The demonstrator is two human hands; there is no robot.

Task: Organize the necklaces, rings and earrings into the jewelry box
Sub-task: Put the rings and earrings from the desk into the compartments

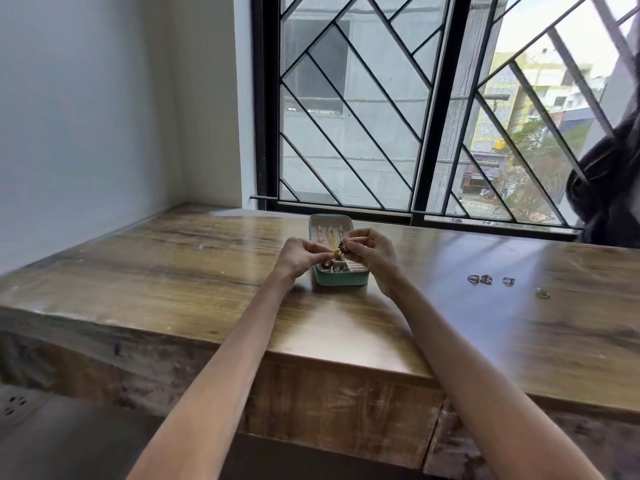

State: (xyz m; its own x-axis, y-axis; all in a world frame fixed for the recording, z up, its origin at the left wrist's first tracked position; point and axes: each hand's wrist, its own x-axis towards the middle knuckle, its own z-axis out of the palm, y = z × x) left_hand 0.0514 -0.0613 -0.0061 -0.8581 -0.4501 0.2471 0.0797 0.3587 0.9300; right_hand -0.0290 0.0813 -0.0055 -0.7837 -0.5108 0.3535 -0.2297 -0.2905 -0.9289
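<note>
A small teal jewelry box (341, 278) was set on the wooden counter (173, 265), about midway along its length and toward the back edge under the window (415, 105). Its lid (330, 225) was stood open at the far side, pale inside, and gold necklaces (334, 245) were seen hanging down from the lid's lining toward the tray. The tray was divided into pale compartments; small dark and silvery pieces were lying in the near-left compartments, though their kinds could not be told.

Both hands were raised just above the open box, close together. The left hand (300, 256) was held with its fingers curled, the fingertips brought to the gold chains, apparently pinched on them. The right hand (370, 251) was curled as well, and a small dark ornamental piece (344, 244) was pinched between its thumb and fingers, just beside the chains. Whether that piece was an earring or part of a necklace could not be told.

Well apart from the box, toward the right end of the counter, three drop-shaped earrings (486, 279) were laid in a loose row, and one more small piece (542, 293) was lying slightly nearer the front edge. A dark bag (609, 188) was propped at the far right corner against the window grille.
</note>
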